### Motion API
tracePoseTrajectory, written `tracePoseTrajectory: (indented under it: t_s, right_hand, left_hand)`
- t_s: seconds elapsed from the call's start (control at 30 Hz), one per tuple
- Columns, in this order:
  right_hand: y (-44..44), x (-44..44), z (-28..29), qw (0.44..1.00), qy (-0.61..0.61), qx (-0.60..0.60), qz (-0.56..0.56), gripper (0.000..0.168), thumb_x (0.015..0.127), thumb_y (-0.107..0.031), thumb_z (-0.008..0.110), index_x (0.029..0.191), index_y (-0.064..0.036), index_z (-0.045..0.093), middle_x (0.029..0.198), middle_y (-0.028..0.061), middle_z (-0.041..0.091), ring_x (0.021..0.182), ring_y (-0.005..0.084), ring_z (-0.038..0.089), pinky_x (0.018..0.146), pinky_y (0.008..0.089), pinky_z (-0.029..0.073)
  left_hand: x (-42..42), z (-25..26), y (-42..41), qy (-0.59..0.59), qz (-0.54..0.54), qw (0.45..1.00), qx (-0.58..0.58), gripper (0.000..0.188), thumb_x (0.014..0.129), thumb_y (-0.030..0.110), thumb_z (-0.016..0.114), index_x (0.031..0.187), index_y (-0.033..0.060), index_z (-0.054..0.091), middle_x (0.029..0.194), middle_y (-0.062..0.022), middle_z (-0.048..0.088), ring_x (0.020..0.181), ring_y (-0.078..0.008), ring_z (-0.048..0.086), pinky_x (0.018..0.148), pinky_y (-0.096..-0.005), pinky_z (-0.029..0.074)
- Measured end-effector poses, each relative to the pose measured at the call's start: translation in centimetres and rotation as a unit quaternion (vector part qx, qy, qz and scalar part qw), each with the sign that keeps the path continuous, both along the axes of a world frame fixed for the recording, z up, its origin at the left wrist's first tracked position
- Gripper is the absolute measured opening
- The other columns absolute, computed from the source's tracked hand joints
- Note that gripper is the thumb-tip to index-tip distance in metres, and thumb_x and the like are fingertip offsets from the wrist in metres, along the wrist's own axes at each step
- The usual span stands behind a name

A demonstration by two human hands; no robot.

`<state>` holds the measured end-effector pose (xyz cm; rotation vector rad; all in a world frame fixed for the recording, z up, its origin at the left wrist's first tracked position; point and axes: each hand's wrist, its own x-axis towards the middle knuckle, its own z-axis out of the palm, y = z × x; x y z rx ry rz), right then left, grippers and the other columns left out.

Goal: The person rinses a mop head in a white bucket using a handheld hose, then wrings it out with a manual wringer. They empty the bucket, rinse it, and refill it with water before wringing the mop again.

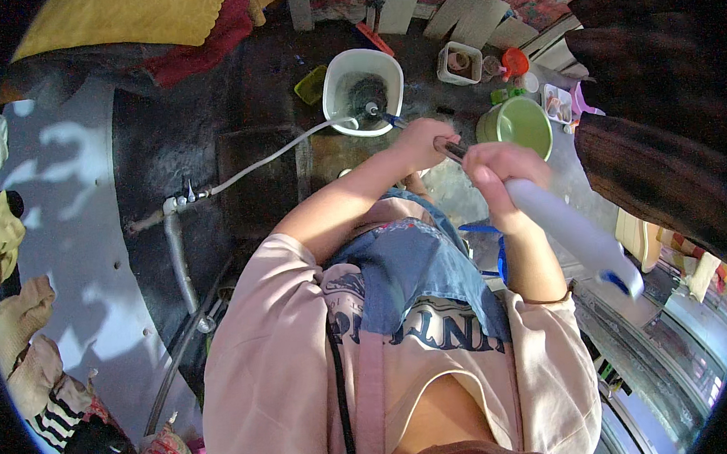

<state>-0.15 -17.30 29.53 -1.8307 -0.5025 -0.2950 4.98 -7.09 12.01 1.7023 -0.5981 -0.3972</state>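
Both my hands grip the long handle [453,149] of a mop, which slants across in front of my chest. My left hand [422,143] is the lower one, closed around the metal shaft. Closer to me, my right hand [505,167] wraps the handle where its pale plastic end section [566,230] begins. A blue part [393,120] of the mop reaches into a white plastic tub [332,82]. Down in the tub sit the white hub [372,108] and a dark mass that looks like the mop head [364,89]. A white hose [272,156] hangs over the tub's near rim.
The hose runs from a wall tap [190,195] on a pipe at left. Right of the tub stand a green bucket [523,127], a white container [459,64] and an orange-red bowl [514,62]. A yellow-green container [311,85] lies left of it. Wooden boards [400,3] line the far side.
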Motion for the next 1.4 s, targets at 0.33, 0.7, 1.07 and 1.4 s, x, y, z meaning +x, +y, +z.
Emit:
tracePoseTrajectory:
  t_s: [0.33, 0.7, 1.07, 1.4]
  right_hand:
    - [-0.3, 0.2, -0.6, 0.98, 0.037, 0.139, 0.139, 0.029, 0.077, -0.009, 0.065, 0.061, -0.005, 0.041, 0.051, 0.0051, 0.043, 0.043, 0.0198, 0.044, 0.041, 0.031, 0.036]
    - [1.3, -0.7, -0.5, 0.975, 0.006, 0.218, 0.038, 0.036, 0.083, -0.023, 0.062, 0.061, -0.008, 0.038, 0.046, -0.0006, 0.036, 0.039, 0.0159, 0.036, 0.04, 0.0309, 0.029]
    - [1.2, -1.2, -3.6, 0.99, -0.08, 0.113, 0.026, 0.031, 0.083, -0.015, 0.061, 0.061, -0.005, 0.04, 0.053, 0.0058, 0.046, 0.044, 0.0204, 0.045, 0.043, 0.0342, 0.04]
    - [-1.1, -0.9, -2.5, 0.999, -0.022, 0.022, -0.013, 0.025, 0.082, -0.012, 0.058, 0.063, -0.002, 0.045, 0.061, 0.0097, 0.055, 0.054, 0.0255, 0.055, 0.054, 0.0381, 0.047]
  left_hand:
    - [-0.6, 1.1, 1.6, -0.002, -0.033, 0.994, 0.105, 0.02, 0.063, 0.015, 0.071, 0.074, 0.0033, 0.058, 0.062, -0.0142, 0.053, 0.055, -0.0287, 0.046, 0.053, -0.0374, 0.038]
    - [0.8, 1.3, 2.4, -0.054, -0.072, 0.979, 0.18, 0.02, 0.063, 0.016, 0.071, 0.079, 0.007, 0.064, 0.066, -0.011, 0.059, 0.064, -0.0286, 0.059, 0.057, -0.0369, 0.045]
    - [1.8, 0.2, 2.1, -0.133, -0.054, 0.984, 0.103, 0.016, 0.069, 0.012, 0.064, 0.064, 0.0064, 0.05, 0.061, -0.0152, 0.05, 0.064, -0.0375, 0.051, 0.054, -0.0412, 0.038]
    - [1.9, -1.6, -1.4, -0.1, 0.006, 0.994, 0.051, 0.02, 0.073, 0.006, 0.062, 0.062, 0.0029, 0.046, 0.062, -0.0168, 0.048, 0.061, -0.0345, 0.046, 0.053, -0.0385, 0.036]
